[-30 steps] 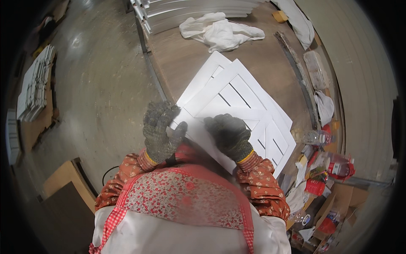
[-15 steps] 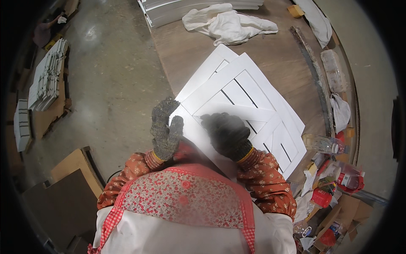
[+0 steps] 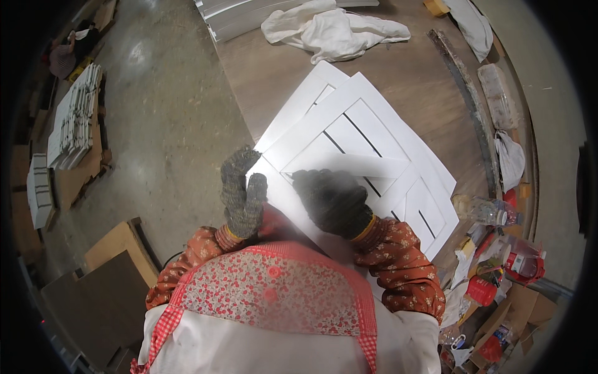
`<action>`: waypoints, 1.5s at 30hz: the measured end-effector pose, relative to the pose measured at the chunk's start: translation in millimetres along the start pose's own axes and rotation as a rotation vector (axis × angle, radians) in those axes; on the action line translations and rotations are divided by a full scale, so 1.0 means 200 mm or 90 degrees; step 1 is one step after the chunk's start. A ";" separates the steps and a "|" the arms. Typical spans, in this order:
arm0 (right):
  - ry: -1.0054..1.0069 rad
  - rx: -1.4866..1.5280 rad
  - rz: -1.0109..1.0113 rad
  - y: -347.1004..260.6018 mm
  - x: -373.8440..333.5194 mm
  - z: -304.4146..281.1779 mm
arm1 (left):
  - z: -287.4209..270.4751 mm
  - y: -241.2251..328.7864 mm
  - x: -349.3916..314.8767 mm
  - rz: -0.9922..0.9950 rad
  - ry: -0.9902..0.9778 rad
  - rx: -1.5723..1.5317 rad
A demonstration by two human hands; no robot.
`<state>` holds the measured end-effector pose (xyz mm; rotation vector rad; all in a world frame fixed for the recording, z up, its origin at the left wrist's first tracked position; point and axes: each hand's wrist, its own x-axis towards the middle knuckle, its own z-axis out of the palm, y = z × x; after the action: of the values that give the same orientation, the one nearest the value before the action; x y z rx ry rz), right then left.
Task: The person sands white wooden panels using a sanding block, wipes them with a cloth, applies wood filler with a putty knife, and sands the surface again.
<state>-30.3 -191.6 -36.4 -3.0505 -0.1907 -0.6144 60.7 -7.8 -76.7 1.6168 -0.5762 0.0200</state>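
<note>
Where the left hand (image 3: 242, 193) sits: edge of the top white slatted panel (image 3: 374, 167), thumb apart from fingers, can't tell if it's pinching
Right hand (image 3: 333, 201): curled over the panel, pretty blurry, no clue what's in it
Panel spot: overlapping another on the brown tabletop (image 3: 411, 81)
Red-labelled plastic container (image 3: 522, 266): print's too tiny to read

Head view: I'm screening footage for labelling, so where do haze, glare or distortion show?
In the head view, haze softens the right hand and part of the top white panel; the same view shows a washed-out area beside the left hand and a pale glare spot on the floor; fisheye bending appears to curve the dark strip at that view's right.
</note>
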 end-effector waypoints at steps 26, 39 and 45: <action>-0.365 0.273 0.007 0.11 0.19 -0.05 | -0.01 0.02 -0.03 -0.123 -0.016 -0.146; -0.116 0.092 -0.057 0.05 0.09 -0.06 | 0.00 0.05 -0.01 -0.083 -0.004 -0.082; -0.203 0.205 -0.132 0.13 0.15 -0.12 | -0.01 0.00 -0.03 -0.080 0.001 -0.029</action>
<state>-7.9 -214.6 -2.8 -2.8086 -0.5581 -0.0820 56.2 -2.8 -78.5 1.6051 -0.4703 -0.0851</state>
